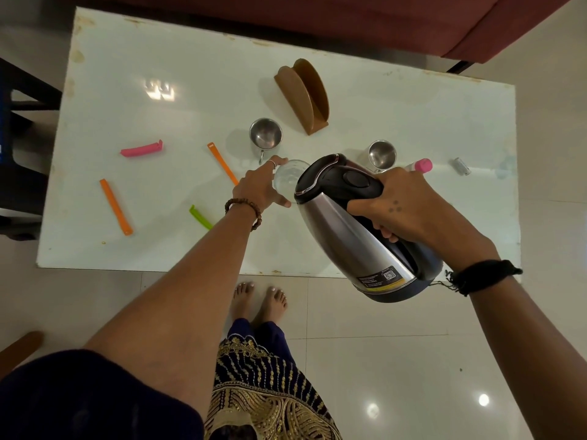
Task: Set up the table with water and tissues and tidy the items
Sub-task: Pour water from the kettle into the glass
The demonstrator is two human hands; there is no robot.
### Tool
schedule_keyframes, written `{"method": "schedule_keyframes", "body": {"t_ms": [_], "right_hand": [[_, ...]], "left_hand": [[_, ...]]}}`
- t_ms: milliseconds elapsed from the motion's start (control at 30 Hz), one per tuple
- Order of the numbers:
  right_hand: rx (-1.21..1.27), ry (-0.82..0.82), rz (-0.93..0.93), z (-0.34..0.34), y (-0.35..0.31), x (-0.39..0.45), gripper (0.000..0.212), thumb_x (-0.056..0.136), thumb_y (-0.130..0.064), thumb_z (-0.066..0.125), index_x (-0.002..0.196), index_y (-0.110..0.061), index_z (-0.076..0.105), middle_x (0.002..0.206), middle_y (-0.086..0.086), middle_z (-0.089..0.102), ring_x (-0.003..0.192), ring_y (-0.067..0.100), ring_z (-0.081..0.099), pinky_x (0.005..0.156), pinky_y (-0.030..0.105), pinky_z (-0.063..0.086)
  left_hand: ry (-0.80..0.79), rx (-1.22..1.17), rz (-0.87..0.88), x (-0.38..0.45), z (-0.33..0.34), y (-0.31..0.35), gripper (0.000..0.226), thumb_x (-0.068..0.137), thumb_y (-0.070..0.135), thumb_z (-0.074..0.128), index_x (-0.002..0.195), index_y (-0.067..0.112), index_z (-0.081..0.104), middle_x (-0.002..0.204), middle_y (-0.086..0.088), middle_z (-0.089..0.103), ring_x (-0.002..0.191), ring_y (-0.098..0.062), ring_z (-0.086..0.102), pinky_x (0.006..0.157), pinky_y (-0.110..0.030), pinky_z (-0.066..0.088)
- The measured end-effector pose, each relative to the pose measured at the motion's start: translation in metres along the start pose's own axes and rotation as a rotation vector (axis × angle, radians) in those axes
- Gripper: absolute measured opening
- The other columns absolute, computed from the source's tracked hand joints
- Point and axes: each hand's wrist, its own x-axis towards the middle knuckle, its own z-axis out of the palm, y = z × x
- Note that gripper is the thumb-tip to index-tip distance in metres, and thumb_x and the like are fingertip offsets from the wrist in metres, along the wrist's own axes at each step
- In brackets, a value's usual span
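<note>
Right hand (409,208) gripped the kettle (352,223) handle, kettle tilted toward the glass (287,179). Left hand (262,185) wrapped the glass at desk (127,74) center. Steel cups (265,134) at 12 and 2 o'clock of the glass; empty napkin holder (303,96) beyond at 12.

Head camera looks steeply down (wide-angle) over the table (127,74).

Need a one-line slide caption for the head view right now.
Right hand tilts a steel kettle toward the glass steadied by the left hand.
</note>
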Motion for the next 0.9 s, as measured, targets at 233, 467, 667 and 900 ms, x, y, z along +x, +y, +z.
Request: {"method": "schedule_keyframes", "body": {"t_ms": [233, 467, 667, 900], "right_hand": [[0.007, 0.006, -0.010, 0.0039, 0.0005, 0.0004, 0.021, 0.072, -0.022, 0.061, 0.056, -0.020, 0.048, 0.048, 0.003, 0.052, 0.029, 0.004, 0.044, 0.040, 0.018, 0.039], [0.078, 0.013, 0.014, 0.0037, 0.0049, -0.0004, 0.022, 0.072, -0.017, 0.062, 0.052, -0.016, 0.051, 0.037, -0.003, 0.051, 0.029, 0.007, 0.047, 0.033, 0.014, 0.039], [0.100, 0.047, -0.003, 0.0080, 0.0087, -0.0034, 0.025, 0.072, -0.015, 0.062, 0.051, -0.018, 0.049, 0.034, -0.005, 0.049, 0.029, 0.008, 0.046, 0.033, 0.013, 0.038], [0.104, 0.035, -0.003, 0.0079, 0.0068, -0.0029, 0.026, 0.072, -0.016, 0.061, 0.049, -0.016, 0.049, 0.032, -0.005, 0.049, 0.027, 0.006, 0.045, 0.032, 0.013, 0.037]], "left_hand": [[-0.010, 0.037, 0.007, 0.0000, 0.0001, 0.0008, 0.086, 0.061, 0.015, 0.084, 0.134, 0.027, 0.040, 0.127, -0.008, 0.060, 0.116, -0.031, 0.056, 0.098, -0.048, 0.047], [-0.005, 0.045, 0.016, -0.0008, -0.0004, -0.0001, 0.086, 0.061, 0.016, 0.084, 0.134, 0.027, 0.040, 0.126, -0.009, 0.060, 0.117, -0.030, 0.055, 0.097, -0.048, 0.046], [-0.003, 0.042, 0.017, -0.0023, -0.0009, 0.0001, 0.085, 0.062, 0.017, 0.083, 0.134, 0.027, 0.040, 0.124, -0.010, 0.061, 0.114, -0.030, 0.057, 0.097, -0.047, 0.046], [-0.009, 0.066, 0.028, -0.0020, -0.0002, 0.0012, 0.085, 0.063, 0.017, 0.083, 0.135, 0.025, 0.038, 0.123, -0.012, 0.061, 0.113, -0.031, 0.057, 0.096, -0.047, 0.047]]}}
